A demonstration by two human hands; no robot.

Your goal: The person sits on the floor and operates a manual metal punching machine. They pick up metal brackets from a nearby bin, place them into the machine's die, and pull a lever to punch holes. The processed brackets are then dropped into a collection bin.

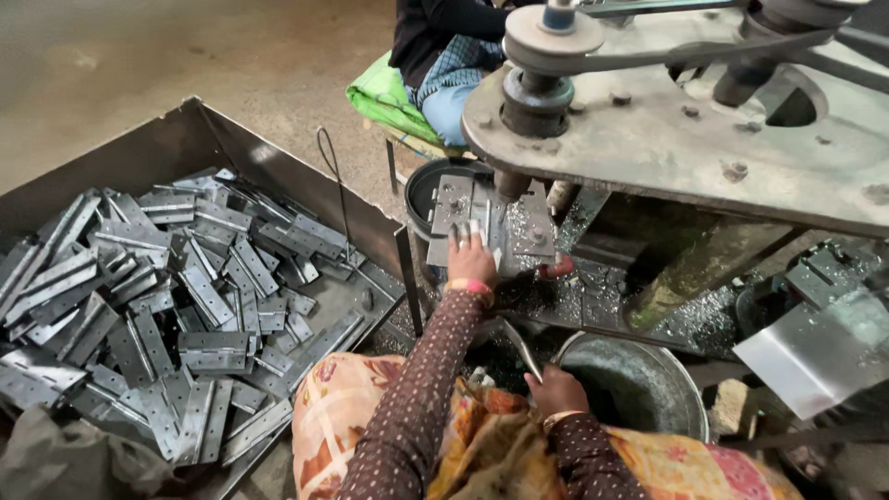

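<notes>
Right hand [558, 389], nearest, grips a thin metal lever [521, 348] beside the steel bowl [639, 384]. Farther ahead, the left hand [470, 259] lies flat, fingers spread, on the grey hinge [482, 222] under the drill spindle [512, 183], hinge's long axis pointing away.

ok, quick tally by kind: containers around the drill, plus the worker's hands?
Tray of loose hinges: 1
Black tub: 1
Steel bucket: 1
Hands: 2 (left hand flat on a hinge, right hand gripping a rod)
Total: 5
</notes>
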